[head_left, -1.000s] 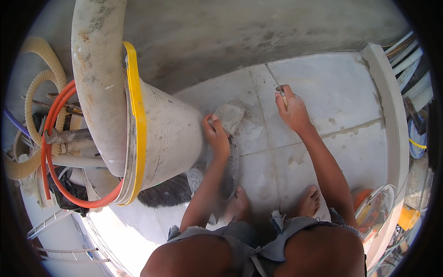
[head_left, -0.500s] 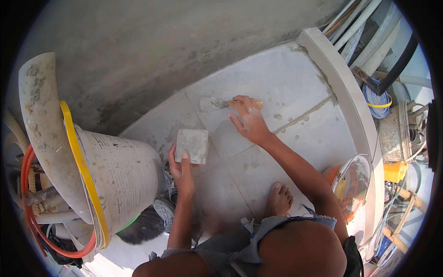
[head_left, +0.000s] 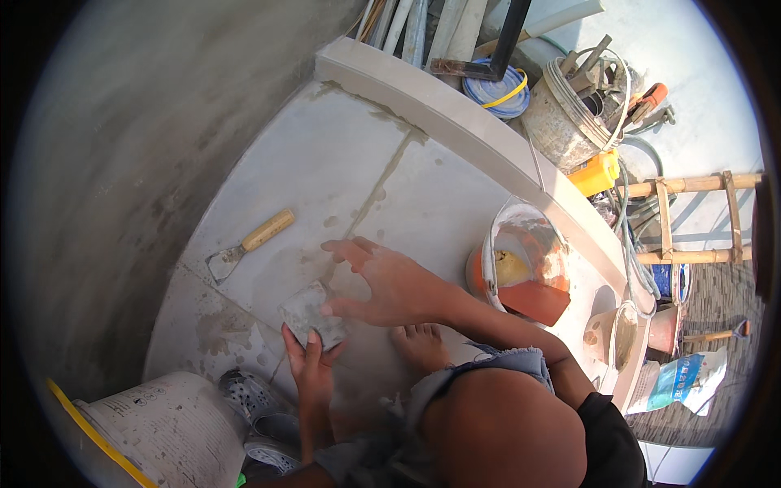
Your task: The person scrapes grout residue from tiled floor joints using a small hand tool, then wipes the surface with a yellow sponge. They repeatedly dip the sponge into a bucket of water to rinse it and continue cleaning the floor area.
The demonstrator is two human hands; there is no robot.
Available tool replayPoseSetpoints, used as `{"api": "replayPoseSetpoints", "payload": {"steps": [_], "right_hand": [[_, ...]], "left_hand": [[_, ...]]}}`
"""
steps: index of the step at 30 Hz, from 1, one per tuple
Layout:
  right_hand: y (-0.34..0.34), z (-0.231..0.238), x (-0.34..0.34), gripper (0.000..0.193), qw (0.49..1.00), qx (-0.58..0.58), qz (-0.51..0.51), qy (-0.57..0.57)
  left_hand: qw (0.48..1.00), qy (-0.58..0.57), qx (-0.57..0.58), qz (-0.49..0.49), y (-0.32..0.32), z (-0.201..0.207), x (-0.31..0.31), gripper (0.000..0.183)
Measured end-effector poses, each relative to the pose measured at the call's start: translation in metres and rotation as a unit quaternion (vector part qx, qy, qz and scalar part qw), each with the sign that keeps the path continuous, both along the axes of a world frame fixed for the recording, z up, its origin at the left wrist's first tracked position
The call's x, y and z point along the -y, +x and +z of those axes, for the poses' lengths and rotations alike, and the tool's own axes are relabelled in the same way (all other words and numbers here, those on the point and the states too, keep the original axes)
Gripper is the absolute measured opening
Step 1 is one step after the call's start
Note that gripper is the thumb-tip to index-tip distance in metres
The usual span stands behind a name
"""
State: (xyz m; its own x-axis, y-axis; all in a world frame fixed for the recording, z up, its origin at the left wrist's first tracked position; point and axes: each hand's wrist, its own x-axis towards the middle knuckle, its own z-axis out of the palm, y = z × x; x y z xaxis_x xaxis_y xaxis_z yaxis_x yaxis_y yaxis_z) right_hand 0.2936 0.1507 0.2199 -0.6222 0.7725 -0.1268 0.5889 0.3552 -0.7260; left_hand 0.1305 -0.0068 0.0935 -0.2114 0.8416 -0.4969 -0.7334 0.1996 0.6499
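Observation:
A small, square grey block, dusty and smeared by motion, rests tilted in my left hand, its thumb and fingers around the lower edge. My right hand hovers just to the right of it, fingers stretched and apart; its thumb comes close to the block, and I cannot tell if they touch. On the tiled floor, farther left, lies a scraper with a wooden handle and a flat, stained metal blade. No hand is on it.
An orange bucket with things inside stands at the right, by a raised ledge. A large white bucket and grey clogs are at lower left. Beyond the ledge are a cluttered bucket, pipes and a bamboo ladder.
My right hand has left the scraper and come near the block, which stays in my left hand. The view has swung right, showing more beyond the ledge.

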Motion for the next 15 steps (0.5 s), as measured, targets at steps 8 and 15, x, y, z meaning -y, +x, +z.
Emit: {"api": "replayPoseSetpoints", "payload": {"steps": [8, 15], "right_hand": [[0.103, 0.062, 0.026, 0.067, 0.974, 0.100, -0.170, -0.107], [0.277, 0.027, 0.000, 0.054, 0.888, 0.407, -0.210, 0.046]], "left_hand": [[0.931, 0.225, -0.140, -0.249, 0.040, 0.035, -0.033, 0.090], [0.938, 0.126, -0.108, -0.304, 0.051, 0.014, -0.003, 0.077]]}}
